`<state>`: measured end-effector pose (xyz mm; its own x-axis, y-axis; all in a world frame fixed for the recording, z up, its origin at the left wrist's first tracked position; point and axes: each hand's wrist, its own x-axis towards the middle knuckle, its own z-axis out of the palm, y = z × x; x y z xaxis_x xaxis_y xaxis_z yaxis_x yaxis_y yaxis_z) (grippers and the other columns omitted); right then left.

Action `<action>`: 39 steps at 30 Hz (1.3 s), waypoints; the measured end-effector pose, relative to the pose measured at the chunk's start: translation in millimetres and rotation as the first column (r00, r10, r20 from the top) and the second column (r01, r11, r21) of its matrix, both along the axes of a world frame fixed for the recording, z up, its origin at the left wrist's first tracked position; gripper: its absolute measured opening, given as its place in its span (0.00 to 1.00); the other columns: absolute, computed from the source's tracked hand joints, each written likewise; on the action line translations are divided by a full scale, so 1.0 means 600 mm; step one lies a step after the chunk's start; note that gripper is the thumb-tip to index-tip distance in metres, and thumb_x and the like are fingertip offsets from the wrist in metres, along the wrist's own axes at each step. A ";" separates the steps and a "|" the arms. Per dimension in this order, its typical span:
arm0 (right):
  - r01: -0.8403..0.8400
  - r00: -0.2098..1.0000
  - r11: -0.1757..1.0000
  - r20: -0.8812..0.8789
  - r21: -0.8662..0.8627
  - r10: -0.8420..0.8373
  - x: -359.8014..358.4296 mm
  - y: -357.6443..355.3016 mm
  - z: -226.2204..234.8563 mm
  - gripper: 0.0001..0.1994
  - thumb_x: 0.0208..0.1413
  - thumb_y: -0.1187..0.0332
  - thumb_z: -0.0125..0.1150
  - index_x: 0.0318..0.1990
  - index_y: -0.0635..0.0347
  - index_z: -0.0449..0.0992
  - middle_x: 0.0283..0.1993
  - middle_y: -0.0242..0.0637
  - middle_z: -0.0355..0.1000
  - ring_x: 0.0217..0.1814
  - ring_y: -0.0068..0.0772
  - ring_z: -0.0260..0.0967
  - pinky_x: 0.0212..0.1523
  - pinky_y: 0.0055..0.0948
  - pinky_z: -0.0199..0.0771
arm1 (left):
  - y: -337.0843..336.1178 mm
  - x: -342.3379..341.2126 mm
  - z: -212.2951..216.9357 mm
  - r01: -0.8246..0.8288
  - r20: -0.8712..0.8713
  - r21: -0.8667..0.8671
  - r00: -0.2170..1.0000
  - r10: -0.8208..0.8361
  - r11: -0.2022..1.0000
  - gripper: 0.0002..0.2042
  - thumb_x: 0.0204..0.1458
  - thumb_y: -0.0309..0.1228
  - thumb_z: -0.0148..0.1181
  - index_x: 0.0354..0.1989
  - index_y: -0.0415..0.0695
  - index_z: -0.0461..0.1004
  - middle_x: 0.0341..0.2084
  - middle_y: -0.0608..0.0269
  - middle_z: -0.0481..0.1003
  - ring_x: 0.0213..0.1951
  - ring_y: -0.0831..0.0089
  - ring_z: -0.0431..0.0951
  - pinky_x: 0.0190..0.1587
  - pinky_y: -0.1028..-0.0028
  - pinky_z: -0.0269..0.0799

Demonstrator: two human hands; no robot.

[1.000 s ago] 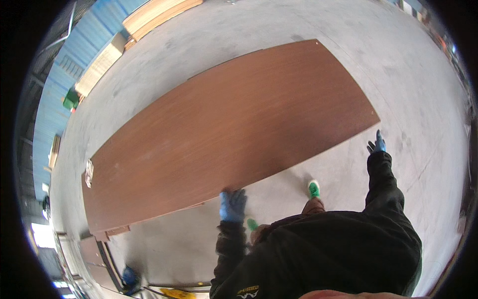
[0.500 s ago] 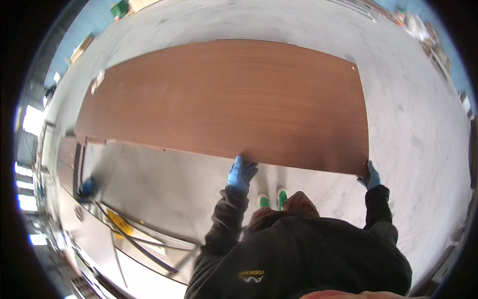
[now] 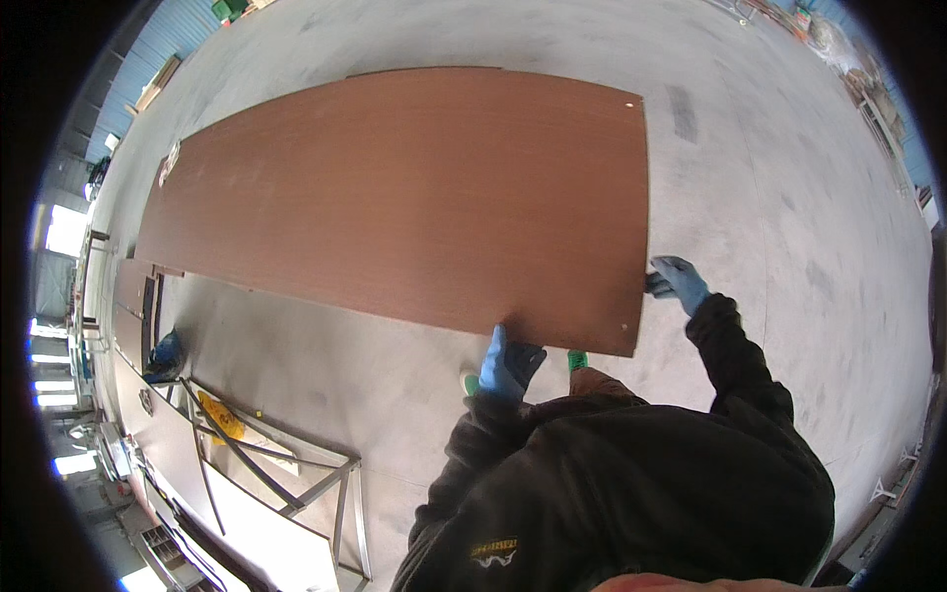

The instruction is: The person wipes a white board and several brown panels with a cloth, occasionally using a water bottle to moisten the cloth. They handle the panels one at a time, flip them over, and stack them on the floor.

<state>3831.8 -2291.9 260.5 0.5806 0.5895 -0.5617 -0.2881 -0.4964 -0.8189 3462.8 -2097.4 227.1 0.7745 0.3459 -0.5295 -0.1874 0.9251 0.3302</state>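
Observation:
A large reddish-brown wood-look panel [image 3: 404, 197] lies long-ways across the view, with small pale spots by its right-hand corners. My left hand [image 3: 508, 368], in a blue and dark glove, grips its near edge a little left of the near right corner. The thumb is on top and the fingers go under the edge, partly hidden. My right hand [image 3: 679, 281], gloved likewise, is beside the panel's right edge with fingers stretched toward it. Those fingertips are at or just short of the edge; whether they touch I cannot tell.
At the lower left stands a metal frame [image 3: 340, 474] with a yellow item [image 3: 222, 416] inside. Long pale boards [image 3: 163, 419] lie beside it, near a blue bundle [image 3: 166, 355]. A crumpled whitish scrap [image 3: 170, 163] is at the panel's far left end. Grey concrete floor [image 3: 769, 395] surrounds everything.
My right hand has let go of the near right corner and moved up along the right edge. The panel's right end appears further left, and my feet have stepped. My left hand keeps its hold.

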 end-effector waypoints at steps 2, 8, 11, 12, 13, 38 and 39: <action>-0.111 0.992 0.985 0.066 0.134 0.103 0.036 0.028 0.010 0.23 0.68 0.46 0.61 0.53 0.58 0.80 0.39 0.32 0.81 0.37 0.24 0.79 0.42 0.29 0.79 | -0.064 0.043 0.024 -0.008 -0.036 -0.023 0.999 0.007 1.000 0.29 0.66 0.58 0.54 0.69 0.54 0.69 0.62 0.66 0.74 0.60 0.65 0.73 0.61 0.61 0.68; -0.112 0.975 0.990 0.184 -0.085 0.126 0.073 0.085 0.016 0.21 0.63 0.49 0.68 0.44 0.60 0.80 0.36 0.30 0.80 0.32 0.23 0.74 0.37 0.29 0.76 | -0.152 0.126 0.097 0.205 -0.018 -0.268 0.976 -0.218 0.941 0.25 0.69 0.53 0.54 0.66 0.51 0.72 0.53 0.61 0.77 0.50 0.64 0.77 0.53 0.62 0.75; -0.113 0.991 0.993 0.080 0.018 0.111 0.075 0.081 0.022 0.22 0.63 0.49 0.68 0.46 0.62 0.79 0.35 0.30 0.78 0.32 0.24 0.73 0.37 0.29 0.76 | -0.162 0.147 0.095 0.225 -0.036 -0.009 0.974 -0.225 0.974 0.30 0.68 0.52 0.56 0.71 0.46 0.66 0.63 0.53 0.73 0.61 0.56 0.74 0.63 0.56 0.70; -0.125 0.986 0.992 0.113 0.011 0.123 0.077 0.079 0.024 0.24 0.62 0.45 0.66 0.47 0.60 0.80 0.36 0.29 0.79 0.35 0.23 0.77 0.38 0.28 0.77 | -0.168 0.155 0.086 0.200 -0.060 0.004 0.978 -0.199 0.980 0.31 0.67 0.52 0.57 0.71 0.44 0.65 0.64 0.51 0.73 0.62 0.54 0.74 0.64 0.55 0.71; -0.157 0.982 0.986 0.097 -0.053 0.162 0.081 0.077 0.026 0.25 0.62 0.45 0.66 0.48 0.60 0.80 0.36 0.29 0.78 0.36 0.24 0.76 0.39 0.28 0.78 | -0.176 0.158 0.077 0.142 -0.130 -0.109 0.979 -0.155 0.984 0.30 0.67 0.50 0.59 0.70 0.43 0.67 0.62 0.51 0.74 0.59 0.54 0.76 0.61 0.55 0.73; -0.312 0.918 0.881 -0.126 0.355 0.376 0.184 0.151 0.190 0.23 0.61 0.51 0.67 0.55 0.58 0.80 0.43 0.30 0.82 0.36 0.22 0.79 0.32 0.23 0.78 | -0.264 0.219 0.300 -0.286 -0.523 0.449 0.684 0.509 0.846 0.22 0.63 0.47 0.63 0.44 0.35 0.78 0.25 0.56 0.79 0.20 0.69 0.75 0.22 0.73 0.69; -0.314 0.917 0.867 -0.112 0.387 0.382 0.184 0.153 0.210 0.23 0.60 0.50 0.67 0.55 0.58 0.80 0.43 0.30 0.82 0.36 0.22 0.78 0.32 0.23 0.78 | -0.265 0.219 0.313 -0.285 -0.531 0.436 0.684 0.499 0.854 0.22 0.63 0.47 0.63 0.43 0.35 0.78 0.25 0.57 0.79 0.19 0.69 0.75 0.21 0.73 0.69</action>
